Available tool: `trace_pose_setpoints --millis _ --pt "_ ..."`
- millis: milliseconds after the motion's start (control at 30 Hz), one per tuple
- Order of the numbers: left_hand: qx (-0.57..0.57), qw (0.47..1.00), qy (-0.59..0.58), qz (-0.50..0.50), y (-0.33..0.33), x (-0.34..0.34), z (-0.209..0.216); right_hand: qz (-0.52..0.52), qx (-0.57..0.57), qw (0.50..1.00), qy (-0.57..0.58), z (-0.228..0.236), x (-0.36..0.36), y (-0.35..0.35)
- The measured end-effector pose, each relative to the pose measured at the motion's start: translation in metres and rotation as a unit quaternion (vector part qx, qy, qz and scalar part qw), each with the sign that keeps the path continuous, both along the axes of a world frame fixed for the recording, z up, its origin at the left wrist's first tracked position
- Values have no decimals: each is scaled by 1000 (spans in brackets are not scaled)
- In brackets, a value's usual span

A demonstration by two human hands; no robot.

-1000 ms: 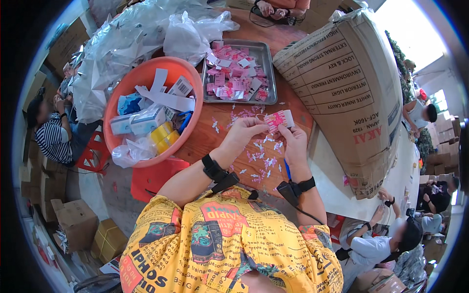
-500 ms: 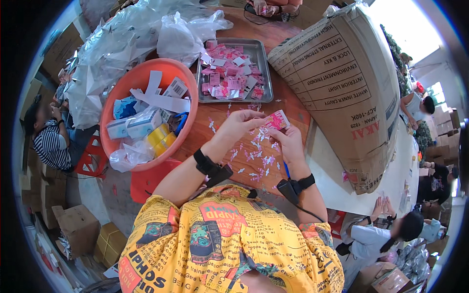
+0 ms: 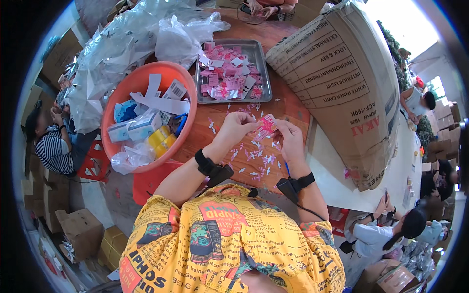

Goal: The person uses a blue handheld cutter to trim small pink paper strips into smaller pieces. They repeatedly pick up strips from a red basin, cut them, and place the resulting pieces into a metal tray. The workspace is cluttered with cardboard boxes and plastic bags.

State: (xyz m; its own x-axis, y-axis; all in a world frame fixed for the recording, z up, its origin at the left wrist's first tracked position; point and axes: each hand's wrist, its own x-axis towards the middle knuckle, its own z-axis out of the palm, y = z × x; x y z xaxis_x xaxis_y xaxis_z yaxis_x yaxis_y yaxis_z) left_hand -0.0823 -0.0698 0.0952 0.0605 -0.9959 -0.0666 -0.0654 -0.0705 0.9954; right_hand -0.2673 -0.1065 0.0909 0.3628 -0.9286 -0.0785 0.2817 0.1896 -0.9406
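A small pink printed card [image 3: 266,128] is held up above the wooden table between my two hands. The thumb and fingers of my right hand [image 3: 291,139] pinch its right side. My left hand [image 3: 233,133] is closed in a pinch at the card's left edge, its fingertips partly covering that edge. Beneath and around the hands, many tiny pink and white paper cut-outs [image 3: 261,160] lie scattered on the table [image 3: 290,111]. Beyond them stands a metal tray [image 3: 268,83] heaped with similar pink cards [image 3: 229,73], some showing white backs.
Left of the tray, an orange tub [image 3: 192,105] holds small boxes, yellow tape and paper strips. Clear plastic bags [image 3: 178,39] pile up behind it. A large cardboard box [image 3: 342,88] leans at the right. Other people sit around, one across the table [image 3: 234,24].
The pink card has turned more upright and shifted slightly left and down. My right fingers have moved up along its right side, and my left fingertips have drawn back to its edge.
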Motion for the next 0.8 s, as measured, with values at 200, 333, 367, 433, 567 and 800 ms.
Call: trace_pose_setpoints --millis 200,333,367,433,567,800 --pt "-160 971 -155 83 4 -14 -6 7 49 999 -12 -5 2 -1" --pt "-231 935 -262 62 13 -20 7 6 64 998 -8 -6 4 0" --pt "-242 920 -304 57 14 -20 10 9 66 998 -2 -6 4 0" --pt "-263 883 -387 47 16 -21 14 15 71 997 10 -5 4 -1" --pt "-266 897 -351 43 14 -21 8 10 95 995 8 -5 2 -3" --pt "-215 957 -196 20 15 -14 -4 50 126 990 -39 -9 2 -6"
